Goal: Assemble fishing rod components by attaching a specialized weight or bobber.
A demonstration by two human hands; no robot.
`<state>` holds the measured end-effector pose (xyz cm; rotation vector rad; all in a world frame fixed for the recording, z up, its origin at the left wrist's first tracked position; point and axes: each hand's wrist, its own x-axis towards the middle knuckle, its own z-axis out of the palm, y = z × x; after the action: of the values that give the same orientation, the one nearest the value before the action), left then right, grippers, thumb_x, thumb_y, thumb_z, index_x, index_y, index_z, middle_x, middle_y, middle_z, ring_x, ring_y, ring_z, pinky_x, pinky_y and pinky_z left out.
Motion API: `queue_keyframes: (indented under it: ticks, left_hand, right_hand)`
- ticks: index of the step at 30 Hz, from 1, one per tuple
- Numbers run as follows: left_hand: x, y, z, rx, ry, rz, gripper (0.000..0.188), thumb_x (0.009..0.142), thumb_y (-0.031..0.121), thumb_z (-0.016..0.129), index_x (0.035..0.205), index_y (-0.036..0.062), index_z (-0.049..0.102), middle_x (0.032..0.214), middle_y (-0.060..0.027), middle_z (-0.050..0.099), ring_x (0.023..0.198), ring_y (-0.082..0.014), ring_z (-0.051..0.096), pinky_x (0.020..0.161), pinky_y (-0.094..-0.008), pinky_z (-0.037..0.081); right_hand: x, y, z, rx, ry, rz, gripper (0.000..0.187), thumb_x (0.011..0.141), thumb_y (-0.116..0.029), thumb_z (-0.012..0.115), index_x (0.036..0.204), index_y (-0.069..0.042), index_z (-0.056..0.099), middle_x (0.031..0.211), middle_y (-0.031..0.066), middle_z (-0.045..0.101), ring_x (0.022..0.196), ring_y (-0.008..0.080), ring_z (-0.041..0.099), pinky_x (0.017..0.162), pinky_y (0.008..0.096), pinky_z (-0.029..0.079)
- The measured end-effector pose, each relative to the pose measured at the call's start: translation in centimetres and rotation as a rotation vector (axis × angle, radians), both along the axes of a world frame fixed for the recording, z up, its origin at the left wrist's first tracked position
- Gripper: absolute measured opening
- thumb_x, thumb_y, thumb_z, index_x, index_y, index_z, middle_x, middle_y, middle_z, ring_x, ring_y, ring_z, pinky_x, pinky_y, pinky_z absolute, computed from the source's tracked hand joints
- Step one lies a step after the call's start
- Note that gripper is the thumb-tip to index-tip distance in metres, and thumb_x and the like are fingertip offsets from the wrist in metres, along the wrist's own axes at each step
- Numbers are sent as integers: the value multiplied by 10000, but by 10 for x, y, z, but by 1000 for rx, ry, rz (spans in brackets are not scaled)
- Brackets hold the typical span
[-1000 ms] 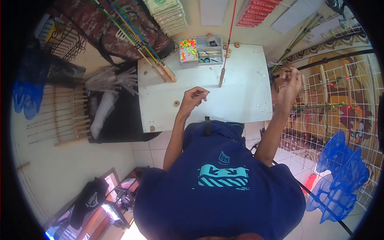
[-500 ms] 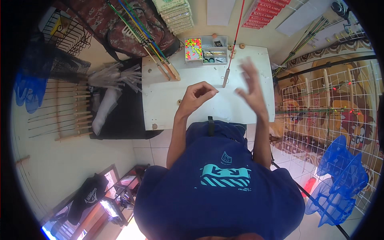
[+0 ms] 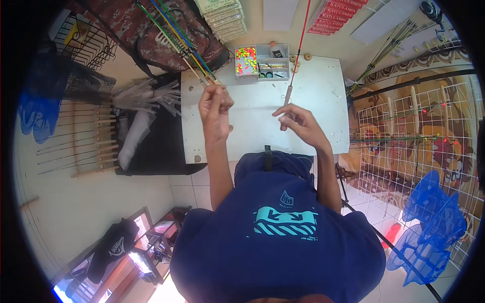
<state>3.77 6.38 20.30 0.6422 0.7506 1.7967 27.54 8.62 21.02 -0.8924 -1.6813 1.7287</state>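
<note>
Over the left part of the white table [image 3: 257,129], my left hand [image 3: 215,106] is raised and closed, fingertips against the thumb. Whatever it may grip is too small to make out. It covers the lower handles of several thin rods [image 3: 194,63] coloured green, blue and yellow. My right hand [image 3: 299,122] hovers further right, its fingers curled in toward the thumb and the index finger reaching left. Anything in its pinch is not visible. Just beyond its fingertips lies the pale handle [image 3: 288,95] of a fishing rod with a red shaft [image 3: 301,35].
A white compartment box [image 3: 273,53] at the table's back holds bright pink and yellow pieces [image 3: 246,59]. Small round wooden pieces [image 3: 307,57] lie beside it. A camouflage bag [image 3: 172,40] leans behind the rods. White wire racks [image 3: 404,146] and blue nets [image 3: 434,217] stand at right.
My left hand has moved left and away from me, up to the rod handles, and closed. My right hand has come down and left, its spread fingers now curled in.
</note>
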Motion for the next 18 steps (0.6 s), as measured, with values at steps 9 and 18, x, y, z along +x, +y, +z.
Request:
queue_keyframes:
  ticks: [9,18]
  left_hand:
    - [-49,-24,6,-102,137,163,125,969,155,546,993,33,551,654,54,326,531,-30,274,472,-208,228]
    - [32,-11,26,-46,23,-365,89,956,121,554,943,39,522,739,8,462,627,-75,408,607,-259,400]
  right_hand:
    - [35,13,5,-11,41,-264,174,935,-161,588,1003,-15,651,735,-6,572,698,66,514,668,234,437]
    - [-19,1,19,432,-120,-52,1121,621,-356,867,1487,-69,217,1511,170,283,1418,327,232,1156,399,206]
